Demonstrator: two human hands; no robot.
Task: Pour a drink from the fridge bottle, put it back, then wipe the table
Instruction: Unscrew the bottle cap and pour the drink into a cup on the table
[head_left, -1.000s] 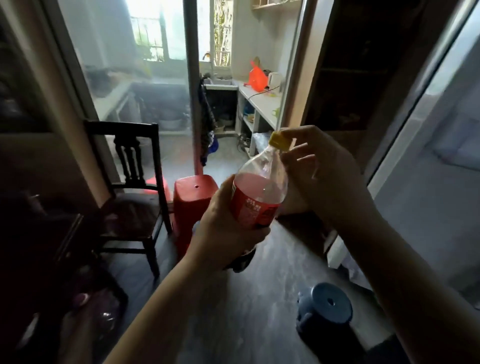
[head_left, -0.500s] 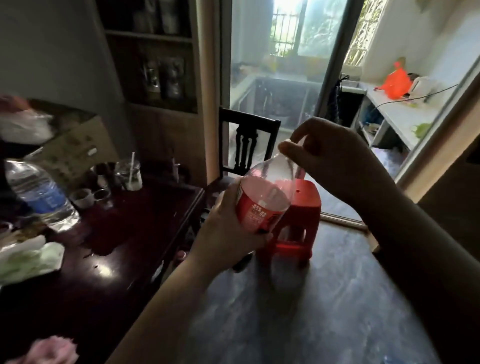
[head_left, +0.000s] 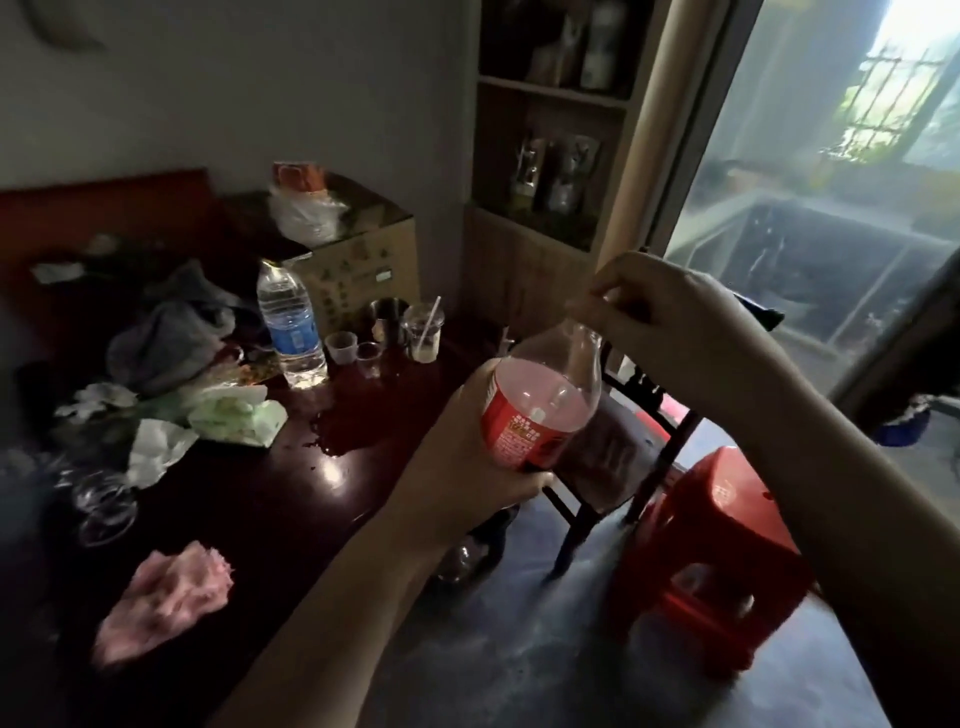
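At frame centre the left hand (head_left: 467, 467) grips a clear plastic bottle with a red label (head_left: 540, 410), holding pink drink, while the right hand (head_left: 670, 317) closes over its neck. At left a dark glossy wooden bench (head_left: 291, 499) carries a clear water bottle (head_left: 288, 322), small plastic cups (head_left: 343, 347), crumpled tissues (head_left: 156, 457) and a pink cloth (head_left: 166, 603). A red plastic stool (head_left: 717, 545) stands at lower right.
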